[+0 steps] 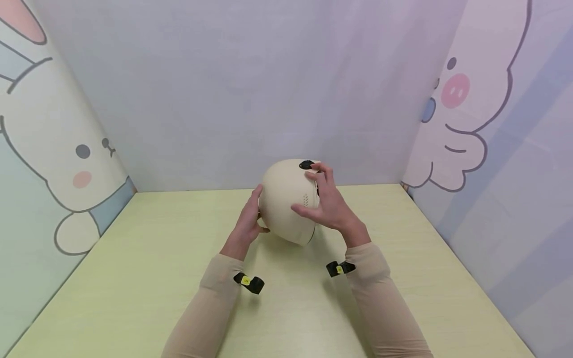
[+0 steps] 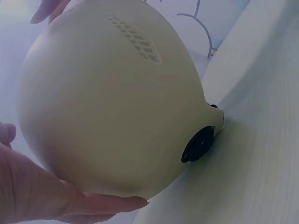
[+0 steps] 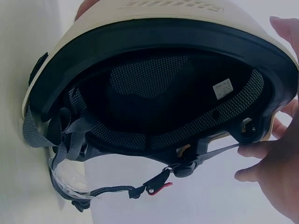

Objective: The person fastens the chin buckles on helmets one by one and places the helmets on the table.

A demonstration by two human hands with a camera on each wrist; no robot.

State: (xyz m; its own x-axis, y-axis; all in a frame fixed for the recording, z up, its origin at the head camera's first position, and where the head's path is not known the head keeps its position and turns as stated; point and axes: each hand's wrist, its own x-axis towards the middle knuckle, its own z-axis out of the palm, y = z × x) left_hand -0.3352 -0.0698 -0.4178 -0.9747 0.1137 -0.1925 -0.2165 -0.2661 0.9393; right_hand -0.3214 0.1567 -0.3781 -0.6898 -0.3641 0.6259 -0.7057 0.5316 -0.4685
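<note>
A cream helmet (image 1: 286, 199) is tipped on its side on the table, held between both hands. Its vented shell (image 2: 112, 102) and a black round side piece (image 2: 198, 144) show in the left wrist view. My left hand (image 1: 246, 219) grips the shell's left side, fingers lying along it. At the opposite side, my right hand (image 1: 329, 204) holds the helmet near its rim, the thumb by the vents. The right wrist view looks into the dark padded inside (image 3: 154, 98), with a white label (image 3: 223, 88). A black chin strap (image 3: 117, 189) with a red-tabbed buckle hangs below.
The pale wooden table (image 1: 156, 268) meets a light fabric backdrop (image 1: 224, 99) behind the helmet. Side panels carry a cartoon rabbit (image 1: 58, 149) and a cartoon pig (image 1: 470, 99). Black wrist cameras sit on both sleeves.
</note>
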